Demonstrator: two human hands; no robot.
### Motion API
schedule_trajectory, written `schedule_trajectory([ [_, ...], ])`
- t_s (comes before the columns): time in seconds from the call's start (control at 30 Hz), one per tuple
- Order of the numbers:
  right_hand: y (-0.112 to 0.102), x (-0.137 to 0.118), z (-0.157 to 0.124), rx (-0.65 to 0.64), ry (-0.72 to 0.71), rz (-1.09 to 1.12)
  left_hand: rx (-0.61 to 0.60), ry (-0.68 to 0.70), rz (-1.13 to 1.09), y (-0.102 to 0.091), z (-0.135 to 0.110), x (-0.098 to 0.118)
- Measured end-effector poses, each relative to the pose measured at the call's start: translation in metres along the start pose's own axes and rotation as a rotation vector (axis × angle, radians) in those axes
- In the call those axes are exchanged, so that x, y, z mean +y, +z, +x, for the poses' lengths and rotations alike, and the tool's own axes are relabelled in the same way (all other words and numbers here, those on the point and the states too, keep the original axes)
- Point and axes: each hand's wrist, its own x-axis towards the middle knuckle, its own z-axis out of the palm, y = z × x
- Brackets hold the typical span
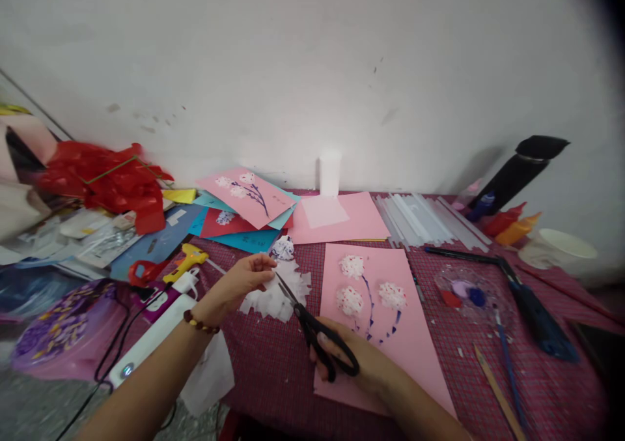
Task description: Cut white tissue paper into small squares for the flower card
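Observation:
My right hand [364, 363] grips black-handled scissors [312, 327], blades open and pointing up-left toward the other hand. My left hand [241, 281] is pinched on something small and pale at its fingertips, just above a white fringed paper piece [273, 301] lying on the red checked tablecloth [273, 363]. A bead bracelet [201, 324] circles the left wrist. Under my right hand lies a pink card [390, 317] with three white dabbed flowers on blue-purple stems.
Coloured cards [244, 210] and a second pink sheet [336, 219] lie behind. A yellow glue gun [185, 263], a white power strip [151, 346] and red wrapping [107, 180] sit left. Glue sticks [424, 219], a paint palette [461, 291], brushes [508, 363] and bottles [508, 223] sit right.

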Motion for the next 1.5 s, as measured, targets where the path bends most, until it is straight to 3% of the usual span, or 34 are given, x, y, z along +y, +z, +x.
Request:
schedule_trajectory([
  [0.73, -0.003, 0.004, 0.005, 0.083, 0.074, 0.064, -0.045, 0.020, 0.079, 0.004, 0.010, -0.014],
  [0.97, -0.009, 0.011, 0.003, -0.006, 0.077, 0.240, -0.006, 0.076, 0.163, -0.009, 0.017, -0.020],
  [1.13, -0.011, 0.015, 0.004, -0.119, 0.127, 0.400, -0.126, 0.122, 0.123, -0.003, 0.009, -0.021],
  [1.27, -0.011, 0.010, 0.003, -0.180, 0.153, 0.534, -0.280, 0.076, -0.117, 0.015, 0.007, -0.020],
  [1.37, -0.014, 0.007, -0.001, -0.151, 0.149, 0.589, -0.176, 0.046, -0.179, 0.016, 0.004, -0.018],
  [1.5, -0.015, 0.002, -0.003, -0.107, 0.131, 0.636, 0.046, 0.018, -0.138, -0.019, -0.022, -0.016],
])
